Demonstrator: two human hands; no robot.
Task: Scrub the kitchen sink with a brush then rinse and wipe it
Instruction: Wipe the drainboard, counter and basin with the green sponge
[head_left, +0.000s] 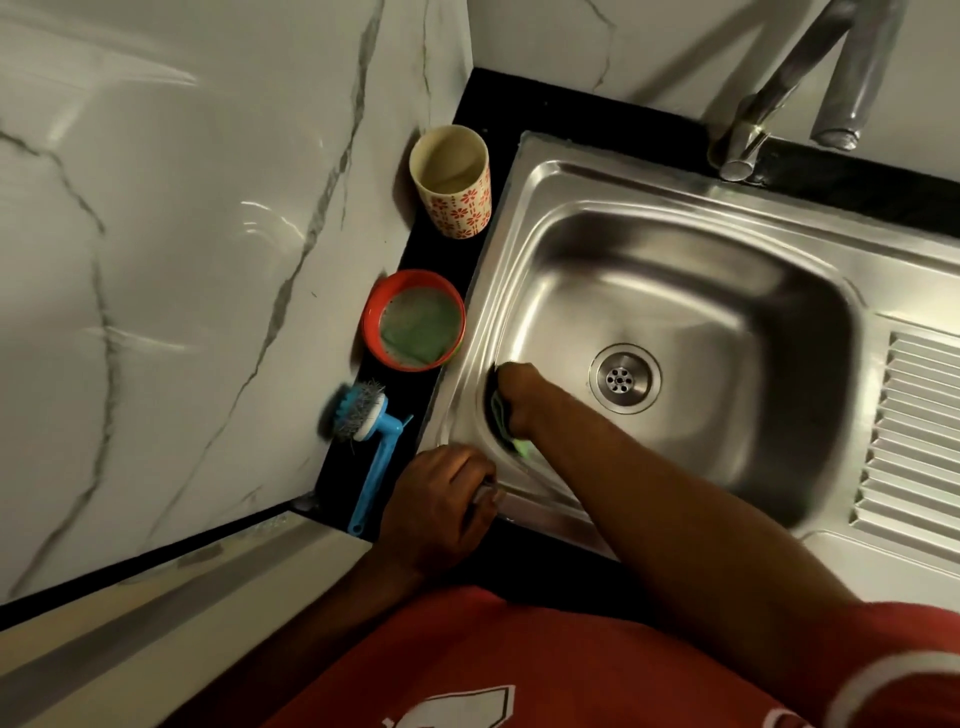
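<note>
One blue brush (378, 457) lies on the black counter (488, 104), just left of the sink (675, 234), near the left hand (441, 504) but not touching its fingers. That hand's fingers curl over the sink's front corner. Inside the bowl, the right hand (519, 397) grips a green pad (519, 446) against the left wall.

The sink (670, 291) was silvery steel, the bench (491, 104) black, the wall (208, 218) white marble with grey veins. The brush (383, 457) was light blue with grey bristles. The cup (460, 205) was cream with red flowers, the bowl (371, 317) red, the pad (521, 447) green, the shirt (467, 660) red.
</note>
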